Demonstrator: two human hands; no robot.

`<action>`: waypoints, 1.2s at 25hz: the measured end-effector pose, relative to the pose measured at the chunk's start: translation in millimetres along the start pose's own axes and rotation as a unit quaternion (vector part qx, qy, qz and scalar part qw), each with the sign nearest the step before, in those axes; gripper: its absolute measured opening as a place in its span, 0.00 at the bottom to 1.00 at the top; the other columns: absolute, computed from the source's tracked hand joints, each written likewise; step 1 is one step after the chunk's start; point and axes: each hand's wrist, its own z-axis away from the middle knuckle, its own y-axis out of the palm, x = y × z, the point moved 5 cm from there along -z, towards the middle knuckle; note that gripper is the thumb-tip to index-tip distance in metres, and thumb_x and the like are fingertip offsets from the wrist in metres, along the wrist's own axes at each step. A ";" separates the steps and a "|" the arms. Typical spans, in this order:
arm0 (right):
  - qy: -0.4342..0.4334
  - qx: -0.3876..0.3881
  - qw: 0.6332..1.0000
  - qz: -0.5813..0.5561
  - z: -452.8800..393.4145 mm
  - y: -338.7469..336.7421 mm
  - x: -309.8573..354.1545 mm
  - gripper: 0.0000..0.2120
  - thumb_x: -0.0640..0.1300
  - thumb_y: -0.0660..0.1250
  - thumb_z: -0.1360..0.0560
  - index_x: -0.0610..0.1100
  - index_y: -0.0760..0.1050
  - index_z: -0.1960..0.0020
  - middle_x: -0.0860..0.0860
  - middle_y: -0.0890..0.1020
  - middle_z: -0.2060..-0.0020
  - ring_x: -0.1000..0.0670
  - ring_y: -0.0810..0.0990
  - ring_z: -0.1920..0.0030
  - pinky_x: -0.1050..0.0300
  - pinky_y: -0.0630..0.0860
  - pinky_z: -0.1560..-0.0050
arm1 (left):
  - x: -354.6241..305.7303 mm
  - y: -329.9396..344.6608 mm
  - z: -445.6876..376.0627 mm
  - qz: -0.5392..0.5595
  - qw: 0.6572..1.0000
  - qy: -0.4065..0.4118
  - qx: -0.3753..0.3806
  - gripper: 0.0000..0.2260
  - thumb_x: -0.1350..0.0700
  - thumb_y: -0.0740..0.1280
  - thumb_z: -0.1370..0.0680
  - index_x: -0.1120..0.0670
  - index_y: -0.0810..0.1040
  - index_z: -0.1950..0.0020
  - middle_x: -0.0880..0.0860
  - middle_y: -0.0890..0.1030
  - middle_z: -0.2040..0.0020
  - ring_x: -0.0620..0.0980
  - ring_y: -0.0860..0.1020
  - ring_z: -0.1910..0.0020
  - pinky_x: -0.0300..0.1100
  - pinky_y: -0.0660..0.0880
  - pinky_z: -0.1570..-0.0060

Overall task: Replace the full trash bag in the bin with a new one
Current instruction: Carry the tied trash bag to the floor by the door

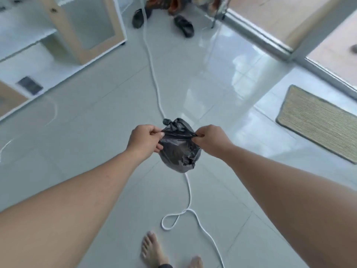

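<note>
Tying off the black trash bag (178,149): left hand (144,140) and right hand (209,141) each pinch a neck flap; pull evenly outward, keeping the load hanging above the white cord (154,80).

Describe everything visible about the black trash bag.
The black trash bag is thin, crinkled, glossy plastic, small and bulging, hanging in the air above the tiled floor. One knotted ear sticks up at its top. The left hand and right hand each pinch a stretched strip of plastic, pulling it sideways. Nothing else touches it.
</note>
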 end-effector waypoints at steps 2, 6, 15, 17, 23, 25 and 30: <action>0.029 -0.024 0.999 -0.024 -11.7 -34.8 -37.4 0.07 0.45 0.65 0.26 0.46 0.80 0.59 0.50 0.80 0.63 0.47 0.77 0.60 0.59 0.70 0.64 | -34.9 42.5 -31.9 -0.021 0.999 0.017 0.029 0.03 0.60 0.68 0.22 0.58 0.81 0.49 0.55 0.83 0.66 0.50 0.83 0.70 0.37 0.80 0.71; 0.096 -0.065 0.989 -0.090 -31.7 -96.1 -129.2 0.08 0.43 0.65 0.26 0.43 0.83 0.56 0.46 0.83 0.59 0.45 0.79 0.57 0.58 0.73 0.59 | -106.8 145.1 -73.4 -0.073 0.990 0.060 0.101 0.04 0.61 0.68 0.22 0.59 0.81 0.52 0.56 0.82 0.66 0.52 0.82 0.69 0.44 0.82 0.62; 0.228 -0.058 0.948 -0.215 -135.5 -162.4 -364.7 0.07 0.42 0.65 0.26 0.46 0.78 0.61 0.47 0.81 0.63 0.47 0.76 0.62 0.62 0.70 0.67 | -198.5 409.0 -197.8 -0.198 0.955 0.055 0.215 0.05 0.60 0.66 0.21 0.60 0.81 0.51 0.57 0.82 0.60 0.50 0.81 0.69 0.41 0.81 0.65; 0.257 -0.031 0.936 -0.239 -152.7 -157.1 -404.5 0.06 0.42 0.65 0.27 0.46 0.79 0.60 0.47 0.81 0.62 0.46 0.78 0.60 0.57 0.77 0.59 | -193.9 451.8 -214.2 -0.223 0.946 0.035 0.231 0.05 0.61 0.65 0.21 0.59 0.81 0.51 0.58 0.82 0.60 0.50 0.81 0.69 0.43 0.81 0.63; 0.301 -0.032 0.906 -0.296 -194.5 -157.8 -478.1 0.06 0.41 0.65 0.28 0.42 0.79 0.61 0.46 0.81 0.64 0.45 0.77 0.60 0.59 0.71 0.64 | -174.6 553.3 -259.7 -0.239 0.937 0.003 0.253 0.06 0.59 0.65 0.21 0.55 0.79 0.57 0.59 0.83 0.62 0.53 0.82 0.66 0.54 0.83 0.53; 0.317 -0.060 0.885 -0.335 -201.1 -169.3 -491.6 0.07 0.42 0.66 0.28 0.42 0.82 0.54 0.46 0.83 0.58 0.44 0.80 0.54 0.57 0.75 0.58 | -183.7 576.3 -269.9 -0.241 0.935 0.006 0.262 0.07 0.58 0.66 0.21 0.52 0.78 0.59 0.56 0.83 0.63 0.54 0.83 0.63 0.54 0.83 0.51; 0.323 -0.077 0.884 -0.328 -205.4 -216.4 -504.5 0.29 0.45 0.66 0.25 0.41 0.64 0.26 0.46 0.73 0.31 0.45 0.71 0.30 0.56 0.67 0.35 | -237.4 598.9 -280.6 -0.346 0.882 0.056 0.316 0.15 0.50 0.62 0.20 0.54 0.77 0.36 0.54 0.80 0.37 0.55 0.78 0.39 0.47 0.73 0.36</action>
